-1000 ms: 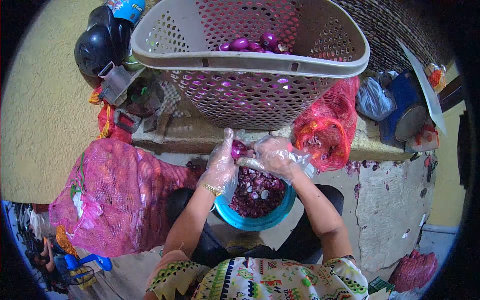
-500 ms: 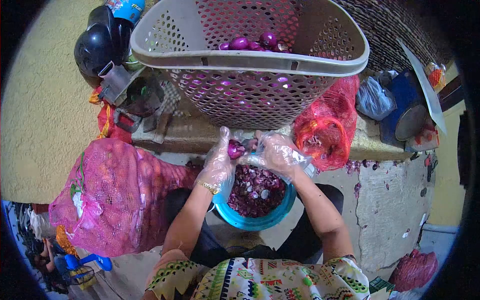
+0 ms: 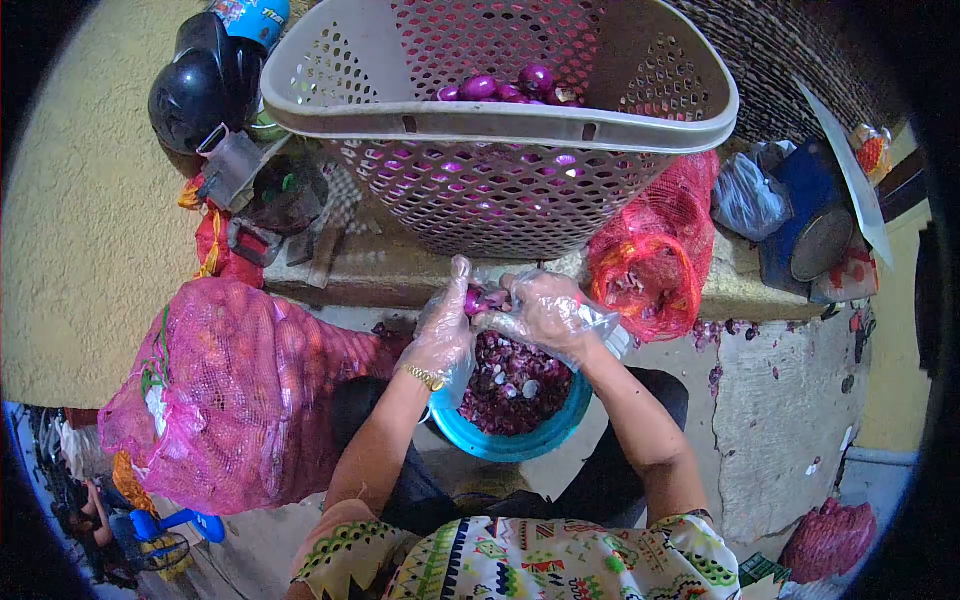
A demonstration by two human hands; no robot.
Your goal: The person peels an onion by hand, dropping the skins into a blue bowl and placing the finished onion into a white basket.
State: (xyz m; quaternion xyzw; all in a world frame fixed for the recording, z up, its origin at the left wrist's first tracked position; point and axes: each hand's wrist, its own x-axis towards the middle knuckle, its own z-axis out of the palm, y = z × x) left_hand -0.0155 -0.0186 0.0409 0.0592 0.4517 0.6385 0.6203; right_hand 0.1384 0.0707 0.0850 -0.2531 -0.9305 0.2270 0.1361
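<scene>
Above a blue basin (image 3: 580, 410), my two hands meet in clear plastic gloves. My left hand (image 3: 440, 325) is closed around a red onion (image 3: 478, 300), its thumb pointing up. My right hand (image 3: 548, 308) is curled against the onion's right side, with the fingers pressed together. Whatever sits inside that right grip is hidden by the glove and fingers. Purple onion skins (image 3: 510, 390) fill the basin between my knees. Just beyond my hands stands a large perforated basket (image 3: 480, 122) with shiny peeled onions (image 3: 500, 88) in it.
A bulging pink mesh sack (image 3: 240, 400) of onions leans at my left. A red mesh bag (image 3: 650, 280) lies right of the basket on the ledge (image 3: 360, 285). Farther off are a black helmet (image 3: 195, 100), a plastic bag (image 3: 750, 195) and another mesh sack (image 3: 828, 540).
My left hand has shifted slightly right and down with the onion. My right fingers have come closer over it, covering more of it. The basket and sacks stay put.
</scene>
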